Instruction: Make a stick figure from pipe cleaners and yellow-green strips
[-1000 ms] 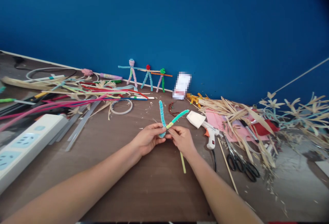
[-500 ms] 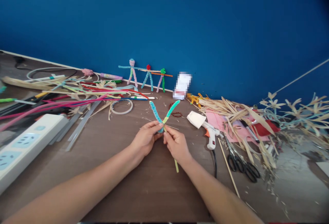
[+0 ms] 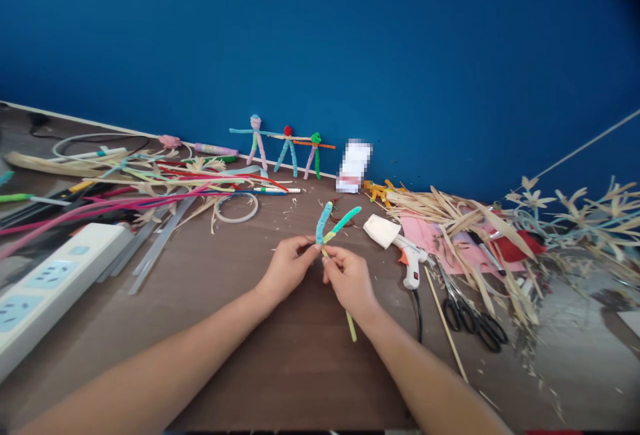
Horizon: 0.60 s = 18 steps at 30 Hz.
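My left hand (image 3: pixel 293 263) pinches the lower part of a V-shaped pipe-cleaner figure (image 3: pixel 323 223), one arm of it wrapped in light blue, the other in teal green. My right hand (image 3: pixel 350 278) is closed on a yellow-green pipe cleaner (image 3: pixel 352 326) at the base of the V; its tail hangs below that hand. Fingers hide the join. Both hands are just above the table, fingertips close together. Three finished-looking pipe-cleaner dolls (image 3: pixel 289 148) lean against the wall behind, with pink, red and green heads.
A white power strip (image 3: pixel 75 282) lies at left, beyond it a heap of pipe cleaners (image 3: pixel 150 198) and a clear ring (image 3: pixel 237 208). To the right are a glue gun (image 3: pixel 412 262), scissors (image 3: pixel 473 322), a thin stick (image 3: pixel 447 325) and dried husks (image 3: pixel 440 212). A blue wall (image 3: pixel 320 55) rises behind.
The V of wrapped pipe cleaners has turned and leaned to the right, and its two arms stand closer together. Both hands have shifted slightly right, still holding it.
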Available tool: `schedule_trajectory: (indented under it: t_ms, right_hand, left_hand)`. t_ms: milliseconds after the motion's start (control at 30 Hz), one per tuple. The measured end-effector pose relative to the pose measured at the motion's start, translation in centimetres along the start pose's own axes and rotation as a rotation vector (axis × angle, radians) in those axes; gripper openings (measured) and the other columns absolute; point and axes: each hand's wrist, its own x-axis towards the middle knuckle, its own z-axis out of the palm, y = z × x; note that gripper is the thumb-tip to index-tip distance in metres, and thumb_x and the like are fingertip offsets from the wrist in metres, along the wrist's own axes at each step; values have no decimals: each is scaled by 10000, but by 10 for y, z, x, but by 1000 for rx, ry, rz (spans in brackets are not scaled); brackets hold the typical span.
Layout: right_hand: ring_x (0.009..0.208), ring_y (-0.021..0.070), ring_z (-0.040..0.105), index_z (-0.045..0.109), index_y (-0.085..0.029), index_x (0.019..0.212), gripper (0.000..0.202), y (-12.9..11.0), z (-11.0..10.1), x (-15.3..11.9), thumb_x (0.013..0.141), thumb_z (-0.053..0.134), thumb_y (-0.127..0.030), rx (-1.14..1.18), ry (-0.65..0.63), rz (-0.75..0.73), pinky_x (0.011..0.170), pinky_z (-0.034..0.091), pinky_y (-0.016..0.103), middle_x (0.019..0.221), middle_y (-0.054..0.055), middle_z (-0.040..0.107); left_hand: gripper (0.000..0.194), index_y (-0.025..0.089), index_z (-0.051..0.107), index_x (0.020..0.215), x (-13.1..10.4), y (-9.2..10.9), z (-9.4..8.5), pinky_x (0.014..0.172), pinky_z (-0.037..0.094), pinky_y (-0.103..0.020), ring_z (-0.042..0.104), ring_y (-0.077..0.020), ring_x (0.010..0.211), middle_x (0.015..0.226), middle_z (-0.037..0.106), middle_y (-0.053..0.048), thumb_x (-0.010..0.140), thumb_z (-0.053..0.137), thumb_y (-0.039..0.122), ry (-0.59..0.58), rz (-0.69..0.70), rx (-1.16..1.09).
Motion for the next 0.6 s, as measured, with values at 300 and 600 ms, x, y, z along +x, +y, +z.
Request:
schedule_trajectory:
  t_ms: [300, 600]
  right_hand:
    - [372, 60, 397, 579, -137, 758, 163, -5, -4, 1, 724, 483, -265, -5, -3, 49, 394, 309, 174, 425, -44, 484]
    - [237, 33, 297, 486, -158, 666, 155, -15, -13, 4, 701, 507, -307, 293, -130, 266, 272, 163, 160, 366, -87, 438]
  left_hand:
    - [177, 162, 663, 760, 1, -1, -3, 615, 428, -233, 563, -159, 663, 719, 647, -43, 710, 508, 232, 0, 85, 270]
    - [203, 198, 663, 802, -1, 6, -3, 715, 404, -264, 587, -191, 758, 817, 676, -37, 698, 492, 165, -35, 156, 403]
